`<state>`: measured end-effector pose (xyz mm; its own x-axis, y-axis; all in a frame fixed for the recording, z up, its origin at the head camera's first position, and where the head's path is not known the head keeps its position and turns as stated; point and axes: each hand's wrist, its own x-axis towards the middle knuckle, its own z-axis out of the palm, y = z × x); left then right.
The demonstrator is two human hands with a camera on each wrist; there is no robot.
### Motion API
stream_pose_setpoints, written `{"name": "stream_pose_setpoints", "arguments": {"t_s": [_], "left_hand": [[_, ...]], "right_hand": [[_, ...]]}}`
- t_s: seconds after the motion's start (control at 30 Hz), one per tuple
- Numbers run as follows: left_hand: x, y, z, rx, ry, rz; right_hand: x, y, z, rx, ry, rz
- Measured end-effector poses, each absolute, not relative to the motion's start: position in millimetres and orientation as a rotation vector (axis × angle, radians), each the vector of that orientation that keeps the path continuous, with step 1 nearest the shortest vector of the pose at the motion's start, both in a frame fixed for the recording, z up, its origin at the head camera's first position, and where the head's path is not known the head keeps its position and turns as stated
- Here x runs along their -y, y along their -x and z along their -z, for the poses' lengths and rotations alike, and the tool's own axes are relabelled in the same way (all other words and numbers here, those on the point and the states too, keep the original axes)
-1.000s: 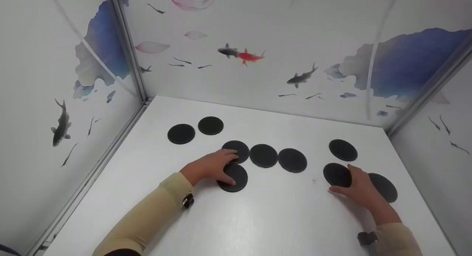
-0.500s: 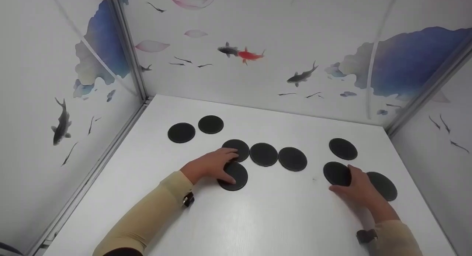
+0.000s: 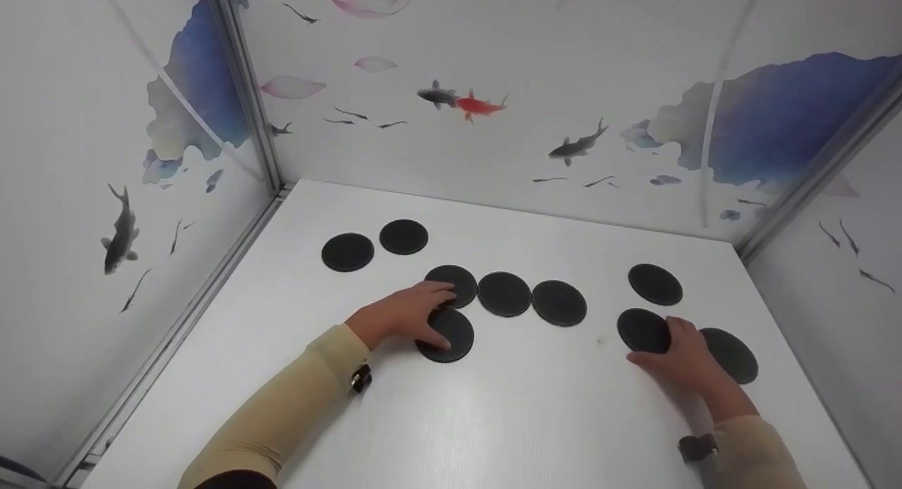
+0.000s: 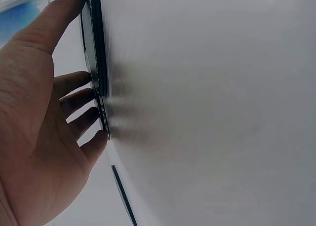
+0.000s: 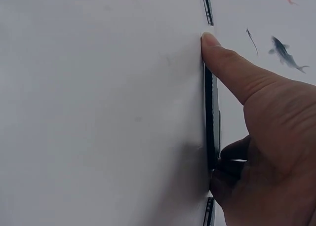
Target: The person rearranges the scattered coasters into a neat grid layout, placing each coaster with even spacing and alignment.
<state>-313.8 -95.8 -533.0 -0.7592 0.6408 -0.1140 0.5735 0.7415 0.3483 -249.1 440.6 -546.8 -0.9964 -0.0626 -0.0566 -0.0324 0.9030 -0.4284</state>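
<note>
Several flat black discs, like coasters, lie on the white tabletop. In the head view my left hand (image 3: 405,316) rests across two of them: the thumb touches the nearer disc (image 3: 454,336), the fingers the disc (image 3: 461,281) just behind it. The left wrist view shows these fingers (image 4: 79,98) extended to the disc edges. My right hand (image 3: 685,358) is at the near right side of another disc (image 3: 641,330). Its thumb lies on the table by the near edge, its fingertips at the right edge. That hand partly covers a disc (image 3: 736,356) further right.
Two discs, a middle one (image 3: 504,294) and a right one (image 3: 559,303), continue the row from my left fingers. Another pair, the left one (image 3: 347,252) and the right one (image 3: 404,237), lies at the back left. One disc (image 3: 655,284) is at the back right. Printed panels wall the table (image 3: 493,418).
Both hands and all the discs hold nearly the same places. Only a slight shift of the whole head view shows.
</note>
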Motion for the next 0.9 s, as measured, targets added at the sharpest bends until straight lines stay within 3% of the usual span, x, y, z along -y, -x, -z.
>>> {"name": "stream_pose_setpoints", "arguments": {"t_s": [0.9], "left_hand": [[97.3,317.3,538.5,-2.707,-0.981,-0.456]], "right_hand": [[-436.4,253.1,542.3,-3.015,0.046,0.667]]}}
